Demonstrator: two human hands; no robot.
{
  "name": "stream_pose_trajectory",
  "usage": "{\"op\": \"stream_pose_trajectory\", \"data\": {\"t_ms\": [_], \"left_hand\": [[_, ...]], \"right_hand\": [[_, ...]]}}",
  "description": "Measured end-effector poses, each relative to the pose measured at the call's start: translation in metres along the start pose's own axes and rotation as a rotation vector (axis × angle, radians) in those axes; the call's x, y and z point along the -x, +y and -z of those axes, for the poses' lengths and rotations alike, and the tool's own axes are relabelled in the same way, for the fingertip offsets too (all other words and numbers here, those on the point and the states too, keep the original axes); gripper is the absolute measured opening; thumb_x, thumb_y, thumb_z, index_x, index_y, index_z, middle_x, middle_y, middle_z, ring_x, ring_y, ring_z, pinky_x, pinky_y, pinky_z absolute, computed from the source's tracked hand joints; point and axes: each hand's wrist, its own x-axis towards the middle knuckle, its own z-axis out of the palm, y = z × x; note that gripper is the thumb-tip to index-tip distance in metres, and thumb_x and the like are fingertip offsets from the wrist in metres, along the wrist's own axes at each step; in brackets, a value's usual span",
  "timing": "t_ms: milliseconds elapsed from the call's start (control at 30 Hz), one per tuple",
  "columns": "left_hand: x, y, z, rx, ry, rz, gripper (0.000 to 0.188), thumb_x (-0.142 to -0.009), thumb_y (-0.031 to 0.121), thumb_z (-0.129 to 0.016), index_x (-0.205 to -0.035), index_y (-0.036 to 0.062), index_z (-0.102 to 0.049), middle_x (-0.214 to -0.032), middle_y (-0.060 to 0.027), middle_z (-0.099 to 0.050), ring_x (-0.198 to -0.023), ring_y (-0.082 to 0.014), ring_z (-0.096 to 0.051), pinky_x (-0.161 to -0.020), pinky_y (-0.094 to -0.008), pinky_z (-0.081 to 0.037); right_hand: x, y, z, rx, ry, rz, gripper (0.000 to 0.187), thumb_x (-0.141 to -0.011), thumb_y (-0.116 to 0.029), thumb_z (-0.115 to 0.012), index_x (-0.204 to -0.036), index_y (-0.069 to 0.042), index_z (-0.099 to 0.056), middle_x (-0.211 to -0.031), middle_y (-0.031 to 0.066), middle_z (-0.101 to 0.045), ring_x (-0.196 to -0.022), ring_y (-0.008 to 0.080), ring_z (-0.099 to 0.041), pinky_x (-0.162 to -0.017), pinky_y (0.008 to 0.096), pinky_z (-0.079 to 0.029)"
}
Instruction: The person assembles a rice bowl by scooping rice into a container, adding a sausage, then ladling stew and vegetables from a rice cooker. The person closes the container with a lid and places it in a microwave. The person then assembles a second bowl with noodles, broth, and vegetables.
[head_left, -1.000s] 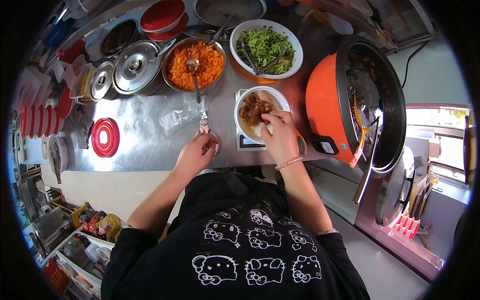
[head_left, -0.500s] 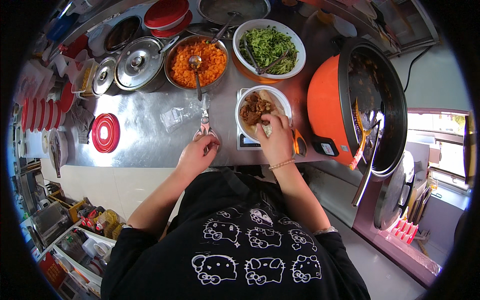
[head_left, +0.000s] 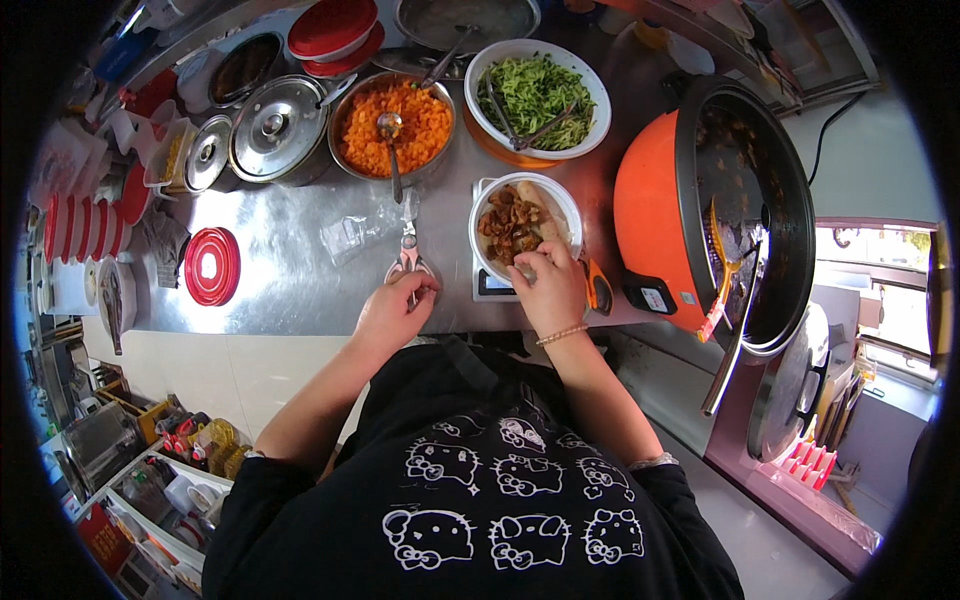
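Left of one round white meat-filled bowl (head_left: 475, 232): two round knob-lidded silver pots (head_left: 285, 140). Right: one large orange-and-black cooker (head_left: 652, 200).

- L grip (head_left: 398, 308) hides pt of scissors (head_left: 409, 248) handles; how fingers sit in loops, can't tell.
- R grip (head_left: 552, 293) covers near rim of white bowl (head_left: 475, 236); fingertip contact w/ food unclear.
- Scale (head_left: 500, 295) under bowl, next to R grip: mostly hidden, readout too sm.
- Orange-handled tool (head_left: 592, 274) just R of R grip: partly hidden, type unk.
- Clear bag (head_left: 345, 237) ahead & L of L grip: blurry, contents unk.
- Pan (head_left: 500, 22) well ahead of L grip: cut off @ top edge.
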Motion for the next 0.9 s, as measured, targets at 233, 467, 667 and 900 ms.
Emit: {"op": "stream_pose_trajectory", "data": {"t_ms": [233, 467, 667, 900], "left_hand": [[-0.001, 0.002, 0.001, 0.009, -0.006, 0.036, 0.014, -0.087, 0.015, -0.061, -0.098, 0.0076, -0.065, -0.086, -0.01, -0.063, -0.071, -0.0235, -0.061, -0.067, -0.0334, -0.05], [-0.001, 0.002, 0.0, -0.003, -0.004, -0.003, 0.014, -0.087, 0.015, -0.06, -0.098, 0.0075, -0.065, -0.088, -0.0106, -0.064, -0.073, -0.0252, -0.061, -0.068, -0.0341, -0.05], [0.0, 0.001, -0.001, 0.016, 0.007, 0.01, 0.014, -0.086, 0.014, -0.06, -0.098, 0.0076, -0.065, -0.086, -0.0108, -0.063, -0.072, -0.0256, -0.061, -0.069, -0.0345, -0.05], [0.0, 0.003, -0.001, 0.0, -0.012, 0.015, 0.014, -0.086, 0.014, -0.06, -0.098, 0.0077, -0.065, -0.085, -0.0106, -0.063, -0.072, -0.0252, -0.06, -0.068, -0.0341, -0.05]], "right_hand": [[-0.008, 0.005, 0.008, -0.031, -0.118, -0.001, 0.019, -0.073, -0.021, -0.077, -0.09, -0.014, -0.072, -0.097, 0.0043, -0.059, -0.087, 0.0271, -0.061, -0.075, 0.0388, -0.048], [-0.039, 0.019, 0.012, 0.11, 0.106, 0.072, 0.023, -0.076, -0.019, -0.074, -0.098, -0.016, -0.07, -0.103, 0.0038, -0.055, -0.097, 0.0278, -0.055, -0.085, 0.0424, -0.043], [-0.034, 0.02, 0.003, 0.127, 0.175, 0.02, 0.009, -0.073, -0.017, -0.075, -0.078, -0.013, -0.068, -0.1, 0.0021, -0.055, -0.093, 0.0273, -0.056, -0.081, 0.042, -0.043], [-0.046, 0.02, 0.0, 0.123, 0.223, 0.093, 0.009, -0.071, -0.016, -0.076, -0.078, -0.014, -0.07, -0.098, 0.0005, -0.057, -0.091, 0.0256, -0.058, -0.077, 0.0402, -0.045]]}}
